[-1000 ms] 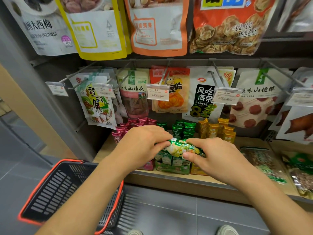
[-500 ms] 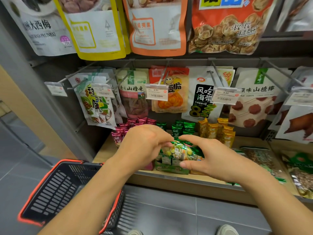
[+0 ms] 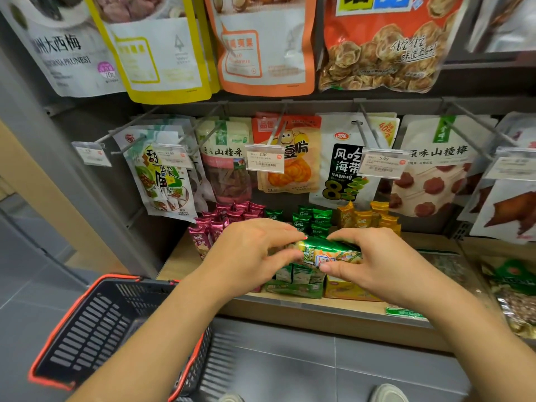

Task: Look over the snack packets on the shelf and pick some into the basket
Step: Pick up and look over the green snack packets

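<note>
A small green snack packet (image 3: 327,252) is held level just above the green display box (image 3: 293,290) at the shelf's front. My left hand (image 3: 249,256) pinches its left end and my right hand (image 3: 374,262) pinches its right end between thumb and fingers. The black basket with an orange rim (image 3: 95,329) hangs at the lower left, under my left forearm; the part of its inside that shows holds nothing.
Rows of small pink (image 3: 220,224), green (image 3: 313,219) and yellow packets (image 3: 368,217) stand on the wooden shelf (image 3: 174,265). Larger bags hang on metal hooks (image 3: 470,126) with price tags (image 3: 265,161) above. Flat packets (image 3: 513,291) lie at the right. Grey floor tiles lie below.
The green packet has turned between both hands so its shiny green side now faces up. Both hands stay at the shelf front, close together.
</note>
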`<move>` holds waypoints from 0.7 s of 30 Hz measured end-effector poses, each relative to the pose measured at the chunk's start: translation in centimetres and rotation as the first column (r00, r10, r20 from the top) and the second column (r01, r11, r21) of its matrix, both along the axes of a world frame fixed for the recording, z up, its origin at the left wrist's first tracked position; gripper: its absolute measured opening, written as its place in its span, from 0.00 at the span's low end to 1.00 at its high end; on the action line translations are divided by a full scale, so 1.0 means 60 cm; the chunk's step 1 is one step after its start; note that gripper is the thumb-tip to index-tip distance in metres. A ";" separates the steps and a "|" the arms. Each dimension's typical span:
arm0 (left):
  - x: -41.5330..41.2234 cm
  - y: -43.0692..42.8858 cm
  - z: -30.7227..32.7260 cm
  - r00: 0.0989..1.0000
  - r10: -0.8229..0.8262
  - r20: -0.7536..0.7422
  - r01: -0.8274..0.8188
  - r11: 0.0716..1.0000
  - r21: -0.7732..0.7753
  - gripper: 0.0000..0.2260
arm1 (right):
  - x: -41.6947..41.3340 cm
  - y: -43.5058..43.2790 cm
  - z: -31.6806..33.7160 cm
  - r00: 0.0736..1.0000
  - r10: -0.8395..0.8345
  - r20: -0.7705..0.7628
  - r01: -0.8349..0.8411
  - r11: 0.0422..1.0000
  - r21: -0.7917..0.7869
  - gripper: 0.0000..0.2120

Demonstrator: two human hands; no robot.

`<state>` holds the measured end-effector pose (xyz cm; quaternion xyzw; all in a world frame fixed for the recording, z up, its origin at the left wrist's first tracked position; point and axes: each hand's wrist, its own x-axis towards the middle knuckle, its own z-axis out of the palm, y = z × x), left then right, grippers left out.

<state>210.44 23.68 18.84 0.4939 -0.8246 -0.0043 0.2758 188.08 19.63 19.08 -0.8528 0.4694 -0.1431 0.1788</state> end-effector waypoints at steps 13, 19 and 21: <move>-0.005 -0.003 -0.015 0.980 0.108 -0.168 -0.095 0.992 0.084 0.11 | -0.001 -0.008 0.010 0.945 -0.085 0.315 0.039 0.988 0.149 0.17; -0.033 0.006 -0.019 0.998 -0.020 0.060 0.016 0.997 0.077 0.13 | 0.022 0.004 -0.016 0.948 -0.088 0.304 0.078 0.996 0.045 0.16; -0.037 0.005 -0.017 0.999 -0.043 0.018 0.042 0.997 0.063 0.12 | 0.022 0.002 -0.020 0.940 -0.087 0.331 0.067 0.995 0.071 0.17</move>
